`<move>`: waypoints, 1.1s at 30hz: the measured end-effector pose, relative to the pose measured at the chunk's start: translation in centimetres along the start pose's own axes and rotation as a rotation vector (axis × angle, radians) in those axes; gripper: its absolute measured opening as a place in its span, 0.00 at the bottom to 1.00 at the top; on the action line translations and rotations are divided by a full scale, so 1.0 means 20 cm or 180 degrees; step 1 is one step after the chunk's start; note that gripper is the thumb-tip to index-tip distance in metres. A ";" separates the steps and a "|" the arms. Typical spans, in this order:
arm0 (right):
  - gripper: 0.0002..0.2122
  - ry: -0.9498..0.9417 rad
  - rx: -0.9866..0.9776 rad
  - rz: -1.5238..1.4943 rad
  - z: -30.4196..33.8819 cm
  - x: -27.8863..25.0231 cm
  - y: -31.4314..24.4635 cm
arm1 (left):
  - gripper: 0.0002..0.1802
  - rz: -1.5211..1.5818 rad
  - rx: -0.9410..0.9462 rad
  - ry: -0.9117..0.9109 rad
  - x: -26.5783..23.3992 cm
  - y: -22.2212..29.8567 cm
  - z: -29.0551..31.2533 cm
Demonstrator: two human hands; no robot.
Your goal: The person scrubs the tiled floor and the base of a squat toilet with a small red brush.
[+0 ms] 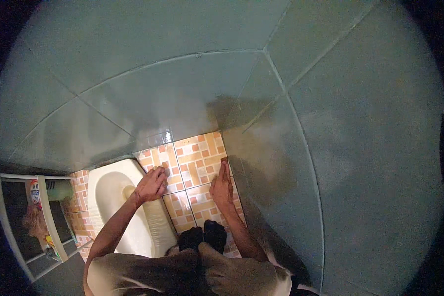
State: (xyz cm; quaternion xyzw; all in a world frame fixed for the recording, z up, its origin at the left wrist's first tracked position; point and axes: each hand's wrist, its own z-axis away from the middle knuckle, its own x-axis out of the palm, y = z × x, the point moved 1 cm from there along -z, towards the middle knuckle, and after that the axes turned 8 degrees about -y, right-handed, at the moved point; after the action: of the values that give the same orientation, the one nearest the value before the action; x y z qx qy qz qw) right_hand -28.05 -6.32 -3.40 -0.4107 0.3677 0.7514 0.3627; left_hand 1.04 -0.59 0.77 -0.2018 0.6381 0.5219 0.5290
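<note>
Beside the right rim of a cream squat pan [158, 222], the fingers of the left hand [154, 184] are bent inward; no object shows in them, and whether they close on anything small, or touch the surface below, cannot be determined. Near the base of the right-hand wall [370, 148], the right hand [222, 188] has its fingers extended and held together, pointing toward the far end of the patterned floor tiles [197, 153]. Nothing is seen held there; contact with the tile cannot be confirmed.

Step in hand, by judgement: placing both hands low over the tiled surface, apart, with no grip evident. The tiles lie between and ahead of the hands, bounded by the pan at left and walls at right and ahead. A further move would call for keeping the left forearm [114, 227] clear of the pan and for care on glossy, possibly wet tile.

Further out, that forearm crosses above the pan. Dark-covered feet [214, 234] show between the forearms. At far left stands a white-framed rack [49, 209] with a white-and-blue package [35, 191] and a pinkish-brown bundle [34, 221], contents unclear.
</note>
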 end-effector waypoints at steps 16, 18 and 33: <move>0.37 0.1163 -0.0158 -0.2288 -0.44 -0.15 0.03 | 0.15 0.0107 0.0009 -0.0060 -0.01 0.00 -0.02; 0.37 0.1073 -0.0260 -0.2405 -0.38 -0.13 0.03 | 0.14 0.0070 -0.0076 0.0025 0.00 0.01 -0.01; 0.34 0.0497 -0.0414 -0.2499 0.20 -0.02 -0.01 | 0.23 -0.0010 -0.0186 -0.0063 0.01 0.01 -0.02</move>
State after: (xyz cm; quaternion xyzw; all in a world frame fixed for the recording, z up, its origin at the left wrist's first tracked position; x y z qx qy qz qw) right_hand -29.04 -2.89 -1.56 -0.5978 0.1610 0.5441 0.5663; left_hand 0.62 -0.71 0.64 -0.2130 0.6169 0.5414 0.5300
